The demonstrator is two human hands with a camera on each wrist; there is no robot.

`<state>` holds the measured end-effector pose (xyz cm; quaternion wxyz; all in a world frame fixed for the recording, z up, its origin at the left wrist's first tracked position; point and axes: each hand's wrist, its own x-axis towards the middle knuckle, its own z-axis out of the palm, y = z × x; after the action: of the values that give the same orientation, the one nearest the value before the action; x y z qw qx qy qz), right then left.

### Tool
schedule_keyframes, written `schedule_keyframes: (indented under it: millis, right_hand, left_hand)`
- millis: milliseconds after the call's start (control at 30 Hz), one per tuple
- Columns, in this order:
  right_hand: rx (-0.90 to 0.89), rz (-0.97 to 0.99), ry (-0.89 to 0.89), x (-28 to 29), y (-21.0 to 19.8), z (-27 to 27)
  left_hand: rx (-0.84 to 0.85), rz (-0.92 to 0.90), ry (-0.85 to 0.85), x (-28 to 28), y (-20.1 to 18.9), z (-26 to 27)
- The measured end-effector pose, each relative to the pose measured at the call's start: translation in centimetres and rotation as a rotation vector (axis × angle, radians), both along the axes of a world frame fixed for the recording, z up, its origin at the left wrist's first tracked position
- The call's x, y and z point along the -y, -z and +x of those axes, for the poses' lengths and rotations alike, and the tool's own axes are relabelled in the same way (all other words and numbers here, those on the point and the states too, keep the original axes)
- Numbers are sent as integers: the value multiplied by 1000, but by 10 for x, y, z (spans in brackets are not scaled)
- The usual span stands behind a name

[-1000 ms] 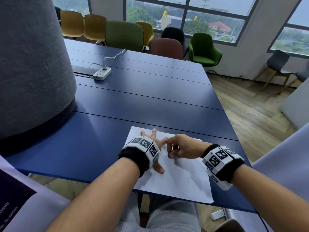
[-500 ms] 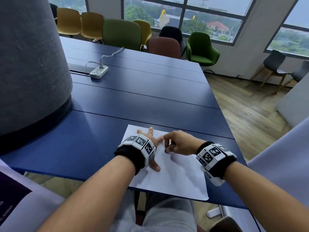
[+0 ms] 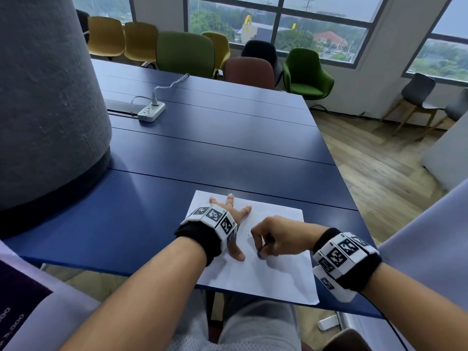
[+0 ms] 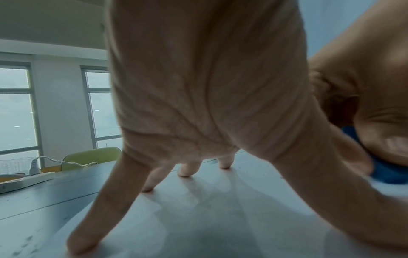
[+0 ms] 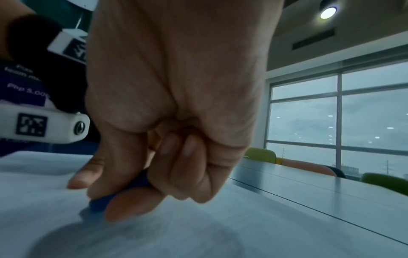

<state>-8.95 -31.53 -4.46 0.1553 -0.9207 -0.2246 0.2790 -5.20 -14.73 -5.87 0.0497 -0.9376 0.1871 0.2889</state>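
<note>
My left hand [image 3: 236,216] lies flat on the sheet of paper [image 3: 278,279]. Its fingers are straight and spread, the fingertips [image 4: 187,170] press down on the far left part of the sheet, and the thumb points back toward me. My right hand [image 3: 276,235] is curled, with thumb and fingers pinching a small blue object [image 5: 123,192]. The object's lower end touches the paper just to the right of my left thumb. It is blurred, so I cannot tell exactly what it is.

The paper rests on the blue tabletop [image 3: 228,153], its near side along the near edge, toward the right near corner. Well apart from it, toward the far left, a white power strip [image 3: 151,111] lies with a cable plugged in. It is close to the grey column [image 3: 45,97] at the left edge.
</note>
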Motion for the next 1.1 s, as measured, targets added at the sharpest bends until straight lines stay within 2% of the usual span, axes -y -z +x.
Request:
schedule_keyframes:
  millis: [67,200,267,367,533,700,833,967,1100]
  right_hand:
    - [-14,3,19,2,-2,3]
    - [259,41,204,6,7,6]
    - [203,57,144,7,8,-3]
    - [14,16,7,5,-2,-13]
    - [182,51,144,8,4,-8]
    - [64,59,-40,2,3,-26]
    - [167,58,51,4,4,-18]
    - [89,98,-63,-4,4,-32]
    - [178,31,12,1,-1,-17]
  left_hand:
    - [-1,1,-1,0,-2,0]
    - [-5,3,-4,1,-2,0]
    - [-2,-1,-9,0,-2,0]
    - [-2,-1,-15,0,-2,0]
    - [3,-3,-4,1,0,0]
    - [5,-1,-5,-1,0,1]
    - [3,-4,-5,0,2,2]
    - [2,-4,-7,-1,-1,0]
    - [9,-8,-5,-1,2,1]
